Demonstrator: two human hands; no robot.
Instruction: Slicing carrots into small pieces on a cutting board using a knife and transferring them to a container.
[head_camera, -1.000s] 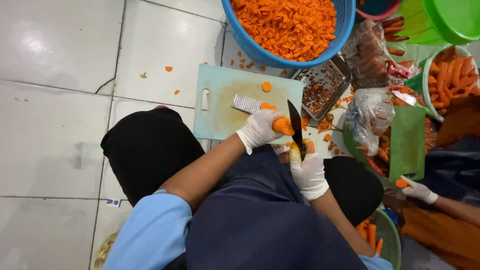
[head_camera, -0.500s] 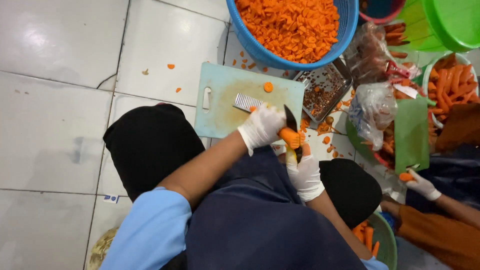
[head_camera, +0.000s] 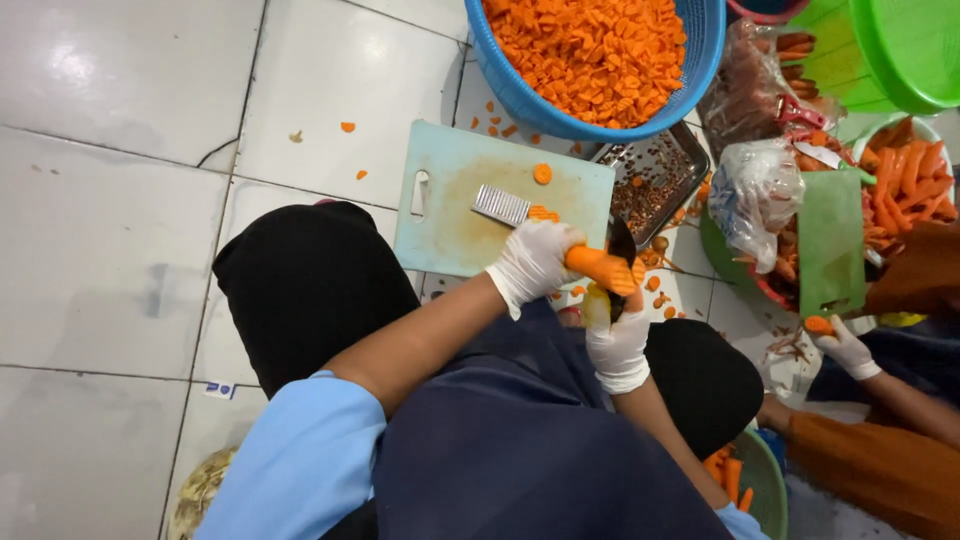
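Carrot (head_camera: 598, 267) gripped in gloved left hand (head_camera: 535, 262), knife (head_camera: 620, 262) clenched in right hand (head_camera: 617, 345); blade best kept angled off fingers

We see a white tiled floor (head_camera: 110, 220). On it lie a pale green cutting board (head_camera: 450, 215), a blue basket (head_camera: 690, 75) and stray carrot bits (head_camera: 347, 127).

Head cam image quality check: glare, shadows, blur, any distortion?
Head view: even, soft light; faint sheen on the white floor tiles, no blown glare. Left hand, carrot and right hand reasonably sharp, knife blade slightly soft. Tile lines bow a little toward the edges.
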